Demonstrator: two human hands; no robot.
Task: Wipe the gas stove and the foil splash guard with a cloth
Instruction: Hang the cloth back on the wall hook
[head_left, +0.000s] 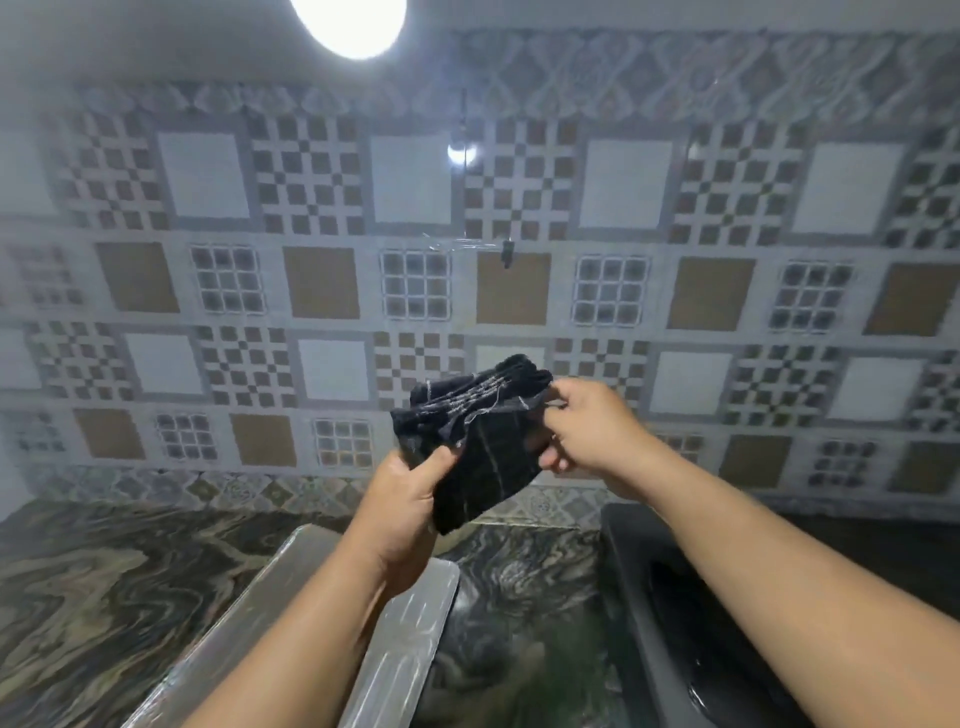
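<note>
A folded black cloth (483, 441) with frayed grey threads is held up in front of the tiled wall. My left hand (405, 509) grips its lower left corner with the thumb on top. My right hand (587, 431) pinches its upper right edge. Below my left forearm a silver foil splash guard (410, 639) lies flat on the counter. A black gas stove (670, 623) shows at the lower right, partly covered by my right forearm.
A marbled dark counter (104, 597) spreads to the left and between the foil guard and the stove. The patterned tile wall (322, 280) fills the background. A bright lamp (348, 21) glares at the top.
</note>
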